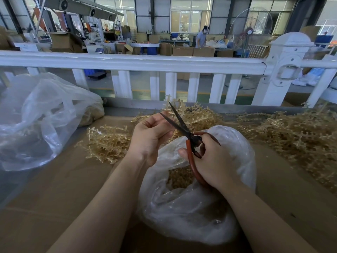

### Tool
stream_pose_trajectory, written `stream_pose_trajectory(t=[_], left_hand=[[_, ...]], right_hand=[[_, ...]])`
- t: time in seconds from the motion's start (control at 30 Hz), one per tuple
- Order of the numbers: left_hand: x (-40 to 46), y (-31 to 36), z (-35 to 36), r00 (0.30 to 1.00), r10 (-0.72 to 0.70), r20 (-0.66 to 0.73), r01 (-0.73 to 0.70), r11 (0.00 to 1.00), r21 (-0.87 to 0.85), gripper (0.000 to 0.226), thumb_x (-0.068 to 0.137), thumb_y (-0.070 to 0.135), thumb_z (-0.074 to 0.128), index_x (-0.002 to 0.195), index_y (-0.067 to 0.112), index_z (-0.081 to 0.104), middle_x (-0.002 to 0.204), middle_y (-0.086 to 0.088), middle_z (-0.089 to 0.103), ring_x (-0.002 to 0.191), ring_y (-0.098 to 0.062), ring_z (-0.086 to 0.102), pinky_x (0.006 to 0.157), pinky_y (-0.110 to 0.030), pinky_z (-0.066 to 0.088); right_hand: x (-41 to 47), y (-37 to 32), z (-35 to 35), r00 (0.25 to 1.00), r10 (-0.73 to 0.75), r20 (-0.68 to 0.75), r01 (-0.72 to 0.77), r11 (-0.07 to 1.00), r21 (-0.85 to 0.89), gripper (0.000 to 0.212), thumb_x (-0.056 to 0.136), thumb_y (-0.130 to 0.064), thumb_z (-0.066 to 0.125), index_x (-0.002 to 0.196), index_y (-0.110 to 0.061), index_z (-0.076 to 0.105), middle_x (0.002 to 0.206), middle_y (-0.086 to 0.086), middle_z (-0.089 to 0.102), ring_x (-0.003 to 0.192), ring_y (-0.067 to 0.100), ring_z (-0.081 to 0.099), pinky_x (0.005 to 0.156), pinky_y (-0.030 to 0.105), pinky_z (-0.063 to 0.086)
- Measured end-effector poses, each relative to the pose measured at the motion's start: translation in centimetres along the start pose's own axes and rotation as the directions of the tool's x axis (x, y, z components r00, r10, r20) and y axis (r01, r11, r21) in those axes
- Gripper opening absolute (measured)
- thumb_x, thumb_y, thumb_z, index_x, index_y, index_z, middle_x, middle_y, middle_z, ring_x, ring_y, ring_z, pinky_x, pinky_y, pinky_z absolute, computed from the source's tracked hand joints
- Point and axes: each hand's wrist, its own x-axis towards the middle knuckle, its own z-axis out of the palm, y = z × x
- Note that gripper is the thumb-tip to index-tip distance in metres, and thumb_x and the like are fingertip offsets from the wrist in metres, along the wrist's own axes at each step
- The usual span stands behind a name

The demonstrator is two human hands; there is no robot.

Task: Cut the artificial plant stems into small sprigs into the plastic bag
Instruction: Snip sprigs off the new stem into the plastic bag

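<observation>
Head view: right hand (209, 161) gripping open scissors (179, 123), left hand (151, 136) pinching stem (170, 126) above plastic bag (182, 207).

A white railing (138, 62) fronts the workshop; behind it stand cardboard boxes (184, 51), a fan (250, 31) and bright windows (191, 14).

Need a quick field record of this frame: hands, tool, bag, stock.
left hand: curled, pinching a small stem piece at the blades
right hand: grips scissors handles
scissors: blades open, orange handles, above the bag
bag: open, tan sprigs inside, under both hands
uncut stems: piles left, behind and right of the bag
second bag: far left, partly filled
</observation>
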Motion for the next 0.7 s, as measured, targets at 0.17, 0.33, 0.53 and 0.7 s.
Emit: stream_pose_trajectory(t=[0.17, 0.33, 0.53, 0.7], left_hand=[[-0.06, -0.01, 0.09, 0.998, 0.055, -0.011, -0.055, 0.998, -0.011, 0.025, 0.084, -0.012, 0.065, 0.09, 0.011, 0.073, 0.078, -0.004, 0.073, 0.074, -0.014, 0.068, 0.076, -0.023, 0.057], [-0.08, 0.0, 0.08, 0.995, 0.098, -0.011, -0.098, 0.995, 0.0, 0.024, 0.084, -0.012, 0.064, 0.092, 0.009, 0.072, 0.079, -0.004, 0.075, 0.074, -0.014, 0.071, 0.072, -0.021, 0.058], [0.04, -0.11, 0.08, 0.993, 0.112, -0.038, -0.112, 0.994, 0.009, 0.022, 0.084, -0.011, 0.067, 0.099, 0.005, 0.07, 0.083, -0.006, 0.075, 0.077, -0.016, 0.07, 0.074, -0.023, 0.057], [0.17, -0.1, 0.04, 0.993, 0.115, -0.038, -0.115, 0.993, 0.007, 0.023, 0.083, -0.011, 0.066, 0.102, 0.002, 0.069, 0.085, -0.008, 0.074, 0.08, -0.018, 0.069, 0.073, -0.022, 0.057]], right_hand=[[-0.01, 0.07, 0.04, 1.0, -0.012, -0.008, 0.012, 0.998, -0.056, 0.053, 0.074, -0.081, 0.056, 0.104, -0.037, 0.054, 0.082, -0.022, 0.052, 0.077, -0.005, 0.052, 0.06, 0.014, 0.035], [0.04, -0.24, 0.01, 1.0, 0.013, -0.015, -0.014, 0.998, -0.059, 0.07, 0.065, -0.091, 0.048, 0.102, -0.032, 0.058, 0.089, -0.021, 0.06, 0.079, -0.002, 0.057, 0.068, 0.02, 0.049], [0.06, -0.21, -0.01, 0.999, 0.018, -0.033, -0.021, 0.997, -0.079, 0.08, 0.059, -0.097, 0.039, 0.102, -0.033, 0.059, 0.087, -0.021, 0.059, 0.079, 0.0, 0.058, 0.069, 0.023, 0.051], [0.06, -0.05, -0.03, 0.999, 0.005, -0.048, -0.009, 0.996, -0.088, 0.079, 0.059, -0.099, 0.035, 0.099, -0.035, 0.059, 0.081, -0.02, 0.061, 0.073, -0.002, 0.057, 0.065, 0.018, 0.047]])
